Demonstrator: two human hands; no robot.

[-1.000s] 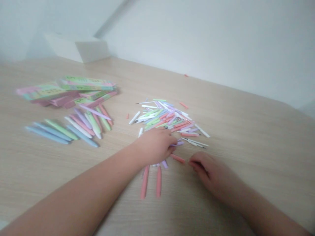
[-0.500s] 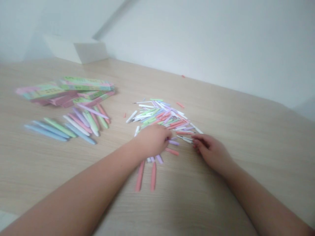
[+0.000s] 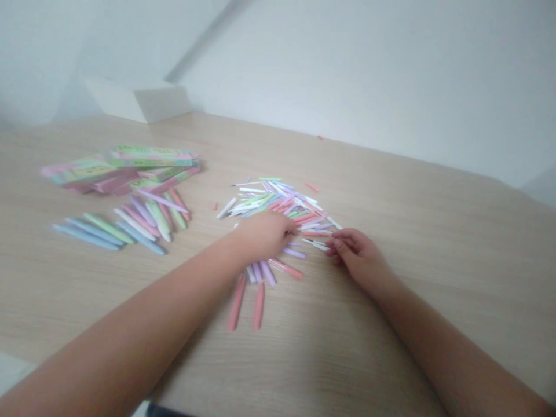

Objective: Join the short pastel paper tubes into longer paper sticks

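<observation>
A heap of slim pen parts (image 3: 282, 200) in coral, white, green, lilac and blue lies on the table. My left hand (image 3: 267, 234) rests over the heap's near left side, fingers curled inward; whatever they pinch is hidden. At the heap's right edge is my right hand (image 3: 356, 252), thumb and fingers bent close together. Its fingertips touch or nearly touch a coral piece (image 3: 316, 233) and thin white refills (image 3: 317, 245). Whether they grip something is unclear. Below my left hand, lilac pieces (image 3: 268, 273) and two coral barrels (image 3: 259, 307) point toward me.
Thicker pastel pens (image 3: 134, 223) lie spread at the left. Behind them are stacked pink and green printed boxes (image 3: 152, 157). A white box (image 3: 163, 103) stands near the wall. Small coral bits (image 3: 311, 187) lie beyond the heap.
The view has shifted slightly. My left hand has moved a little away from me over the heap, uncovering more of a coral piece below it. My right hand stays near the refills.
</observation>
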